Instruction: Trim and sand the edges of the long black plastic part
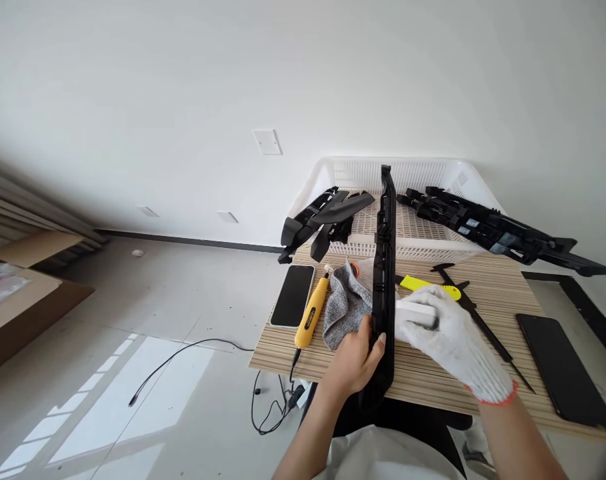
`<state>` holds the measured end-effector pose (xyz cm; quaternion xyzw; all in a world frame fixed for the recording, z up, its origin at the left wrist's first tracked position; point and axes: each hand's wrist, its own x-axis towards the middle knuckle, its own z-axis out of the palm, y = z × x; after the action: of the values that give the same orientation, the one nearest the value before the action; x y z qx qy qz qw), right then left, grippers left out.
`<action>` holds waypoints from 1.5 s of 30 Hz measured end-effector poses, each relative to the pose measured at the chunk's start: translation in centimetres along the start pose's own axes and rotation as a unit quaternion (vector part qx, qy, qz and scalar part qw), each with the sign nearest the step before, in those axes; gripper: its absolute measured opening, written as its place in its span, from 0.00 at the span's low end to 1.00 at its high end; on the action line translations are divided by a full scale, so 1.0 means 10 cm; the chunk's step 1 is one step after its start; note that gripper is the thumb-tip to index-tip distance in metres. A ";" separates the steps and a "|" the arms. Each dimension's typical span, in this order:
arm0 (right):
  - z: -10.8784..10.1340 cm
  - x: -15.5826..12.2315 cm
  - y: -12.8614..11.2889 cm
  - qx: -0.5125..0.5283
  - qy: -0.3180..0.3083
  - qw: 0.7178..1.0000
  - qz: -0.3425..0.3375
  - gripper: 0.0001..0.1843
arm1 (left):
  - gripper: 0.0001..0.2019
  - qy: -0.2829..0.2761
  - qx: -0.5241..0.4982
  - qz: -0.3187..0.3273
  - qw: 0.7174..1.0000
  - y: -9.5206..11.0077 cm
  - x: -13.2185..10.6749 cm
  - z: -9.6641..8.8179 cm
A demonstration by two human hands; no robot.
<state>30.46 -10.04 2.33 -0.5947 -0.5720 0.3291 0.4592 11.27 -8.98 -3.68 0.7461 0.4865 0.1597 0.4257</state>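
Observation:
A long black plastic trim part [384,267] stands lengthwise before me, its far end over the basket. My left hand [355,360], bare, is closed around its near end. In a white knitted glove with a red cuff, my right hand [435,327] grips a small white block [417,312] close to the part's right side; whether block and part touch I cannot tell. Left of the part lie a crumpled grey cloth [345,303] and a yellow pen-shaped power tool [313,312]. Beyond the glove are a yellow-handled cutter [417,284] and a black caliper [485,330].
At the back of the wooden table [273,350] stands a white plastic basket [433,251], with several black parts [493,227] jutting over its sides. One phone [293,297] lies at left, another dark phone [565,367] at right. Cables [183,350] trail on the floor; a cardboard box [27,313] is far left.

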 end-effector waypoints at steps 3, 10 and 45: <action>0.24 -0.02 -0.02 -0.046 -0.040 0.998 -0.023 0.08 | 0.16 -0.022 0.031 0.029 0.999 0.02 0.00 -0.01; 0.40 -0.08 -0.02 -0.020 -0.067 0.997 -0.028 0.13 | 0.21 -0.012 0.033 0.049 0.998 -0.06 -0.02 0.03; 0.51 -0.11 0.10 0.218 0.033 0.960 0.175 0.24 | 0.35 -0.055 0.122 0.055 0.989 -0.31 -0.02 0.16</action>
<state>26.05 -10.21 -0.54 -0.5812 -0.3583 0.5015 0.5314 10.38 -9.36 -7.00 0.8260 0.4363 0.0811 0.3476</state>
